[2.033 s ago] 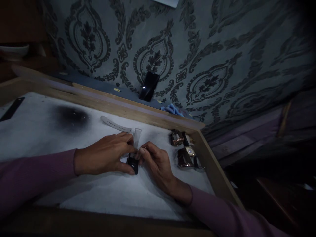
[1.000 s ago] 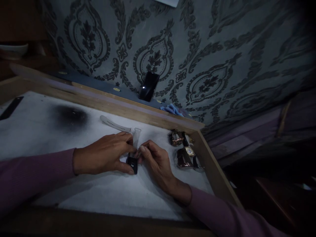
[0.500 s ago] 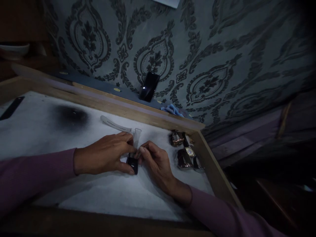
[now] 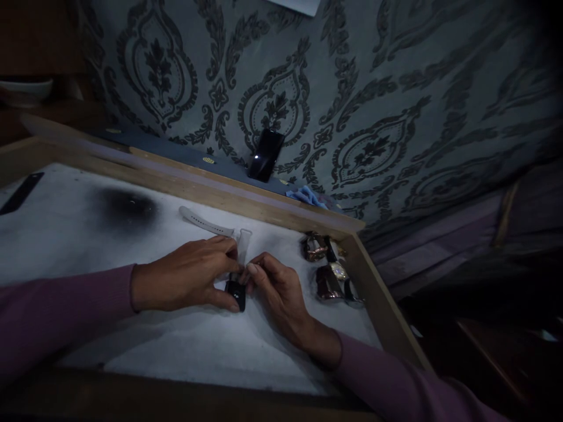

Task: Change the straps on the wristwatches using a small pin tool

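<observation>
A smartwatch (image 4: 236,294) with a dark rectangular face lies on the white surface in front of me. My left hand (image 4: 189,274) grips its body, thumb on the near side and fingers at the far end. At the watch's far right corner, my right hand (image 4: 279,293) pinches with thumb and forefinger; anything between those fingertips is too small to make out. A pale strap piece (image 4: 243,245) extends from beneath my fingers, away from the watch. Beyond my left fingers lies a longer pale strap with holes (image 4: 204,221).
Several wristwatches (image 4: 329,272) stand by the right wooden rim (image 4: 387,299). A phone (image 4: 266,155) leans against the patterned wall behind the back rim, with a blue cloth (image 4: 307,196) beside it. A dark flat strip (image 4: 21,192) lies far left.
Almost nothing differs. My right fingertips have shifted very slightly at the watch's edge; my left hand and the straps stay in place.
</observation>
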Demonstrator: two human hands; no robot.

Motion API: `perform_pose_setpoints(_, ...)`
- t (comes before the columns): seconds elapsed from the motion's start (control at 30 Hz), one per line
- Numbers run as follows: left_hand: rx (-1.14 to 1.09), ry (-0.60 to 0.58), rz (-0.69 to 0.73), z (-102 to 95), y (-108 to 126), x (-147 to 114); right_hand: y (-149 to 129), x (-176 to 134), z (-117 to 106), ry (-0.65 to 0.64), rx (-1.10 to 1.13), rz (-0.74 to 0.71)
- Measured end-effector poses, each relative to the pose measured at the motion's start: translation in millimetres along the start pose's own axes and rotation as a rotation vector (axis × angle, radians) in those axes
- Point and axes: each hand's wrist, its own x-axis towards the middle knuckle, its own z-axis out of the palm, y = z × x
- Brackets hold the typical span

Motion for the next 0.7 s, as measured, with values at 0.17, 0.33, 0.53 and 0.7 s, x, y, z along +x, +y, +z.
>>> perform_pose_setpoints(0.17, 0.010, -0.013, -0.021, -1.4, 1.7, 0.2, -0.5, -0.4, -0.8, 0.002, -0.025, -0.010)
perform_pose_setpoints(0.33, 0.006, -0.022, -0.039, -3.1, 3.0, 0.1, -0.5, -2.2, -1.5, -0.008, -0.093, -0.054)
perform_pose_setpoints(0.53, 0.018, -0.053, -0.060, -3.8, 3.4, 0.0, -1.5, -4.3, -1.6, 0.007, -0.180, -0.135)
perform_pose_setpoints(0.7, 0.029, -0.049, -0.052, -3.1, 1.8, 0.0, -1.3, -3.5, -1.7, 0.009, -0.173, -0.111)
